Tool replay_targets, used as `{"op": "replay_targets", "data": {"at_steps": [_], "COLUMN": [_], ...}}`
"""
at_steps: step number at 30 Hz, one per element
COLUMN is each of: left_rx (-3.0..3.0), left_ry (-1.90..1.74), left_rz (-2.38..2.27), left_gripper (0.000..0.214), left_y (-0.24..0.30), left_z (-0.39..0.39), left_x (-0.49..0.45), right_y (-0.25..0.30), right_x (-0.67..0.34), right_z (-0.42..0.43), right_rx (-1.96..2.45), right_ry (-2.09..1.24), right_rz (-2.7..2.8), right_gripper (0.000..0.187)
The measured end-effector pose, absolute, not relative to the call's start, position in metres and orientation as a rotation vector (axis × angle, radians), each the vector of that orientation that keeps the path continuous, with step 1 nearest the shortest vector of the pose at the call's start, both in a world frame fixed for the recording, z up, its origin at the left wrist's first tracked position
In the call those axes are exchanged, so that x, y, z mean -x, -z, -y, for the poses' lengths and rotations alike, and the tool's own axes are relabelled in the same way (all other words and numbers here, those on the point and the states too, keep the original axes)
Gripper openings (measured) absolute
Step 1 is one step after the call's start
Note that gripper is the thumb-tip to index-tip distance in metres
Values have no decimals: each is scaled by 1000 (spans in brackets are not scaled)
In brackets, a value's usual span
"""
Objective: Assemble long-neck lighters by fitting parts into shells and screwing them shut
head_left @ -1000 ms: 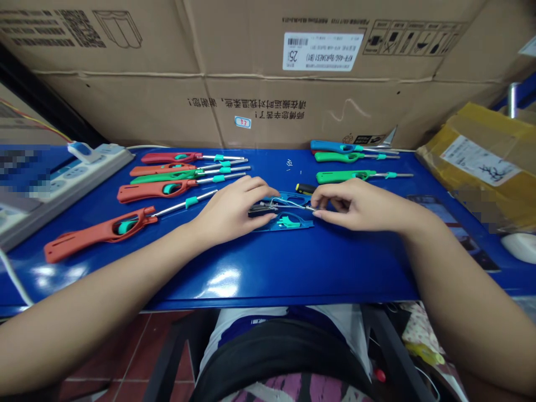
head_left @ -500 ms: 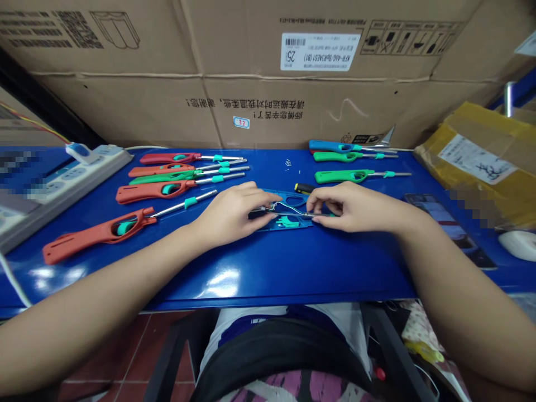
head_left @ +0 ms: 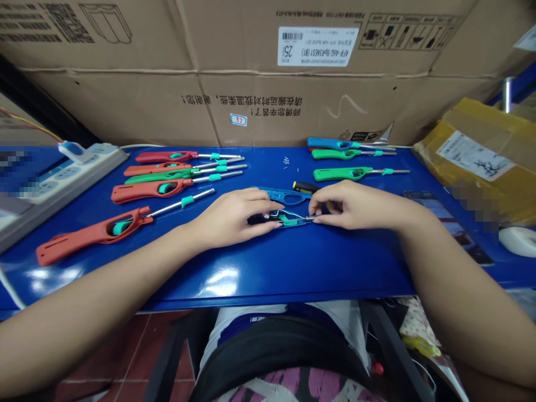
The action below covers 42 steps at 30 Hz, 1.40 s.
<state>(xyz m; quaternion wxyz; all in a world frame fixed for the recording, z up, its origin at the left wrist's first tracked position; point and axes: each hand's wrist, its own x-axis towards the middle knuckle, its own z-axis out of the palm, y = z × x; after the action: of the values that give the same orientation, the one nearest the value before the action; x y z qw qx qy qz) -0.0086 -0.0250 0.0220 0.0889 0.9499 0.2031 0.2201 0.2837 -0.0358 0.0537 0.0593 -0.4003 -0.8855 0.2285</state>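
Our left hand (head_left: 234, 218) and right hand (head_left: 355, 206) pinch the opened blue lighter (head_left: 293, 221) between narrowed fingers, before the carton (head_left: 125, 106) labelled "25".

- Tabletop (head_left: 293, 262): glossy blue surface.
- Five lighters (head_left: 142, 191), left: four red and one green, long metal nozzles pointing right, lying side by side.
- Three lighters (head_left: 339, 174), right rear: one blue, two green.
- Power strip (head_left: 71, 167): white, far left edge.
- Cardboard boxes (head_left: 251, 84): stacked behind, printed upside down.
- Taped parcel (head_left: 481, 151): yellow-brown, right.
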Motion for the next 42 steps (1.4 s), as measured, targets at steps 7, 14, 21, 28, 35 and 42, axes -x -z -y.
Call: {"op": "replay_targets", "data": {"at_steps": [7,14,21,28,35,42], "left_rx": [-2796,-2665,-2665,-2671,-2676,-2674], "left_ry": [-742,-841,-736,-696,-643,-597], "left_rz": [-668,-760,-785,-817,-819,-863], "left_gripper": [28,32,44,44,40,37], "left_y": [-24,-20,-24,-24,-22,-22], "left_z": [26,26,28,27,26,27], "left_x": [8,5,3,4,4,5], "right_y": [-56,-52,-50,-49,-50,-49], "right_x": [-283,-280,-281,-282,-280,-280], "right_z": [39,38,36,36,35,35], "right_rx": [1152,1147,1022,1069,1036,1020], "right_ry": [-665,-606,-592,-633,-628,-638], "right_rz": [2648,2616,2684,2691,2730,2717], "right_gripper": [22,18,21,20,19,20]}}
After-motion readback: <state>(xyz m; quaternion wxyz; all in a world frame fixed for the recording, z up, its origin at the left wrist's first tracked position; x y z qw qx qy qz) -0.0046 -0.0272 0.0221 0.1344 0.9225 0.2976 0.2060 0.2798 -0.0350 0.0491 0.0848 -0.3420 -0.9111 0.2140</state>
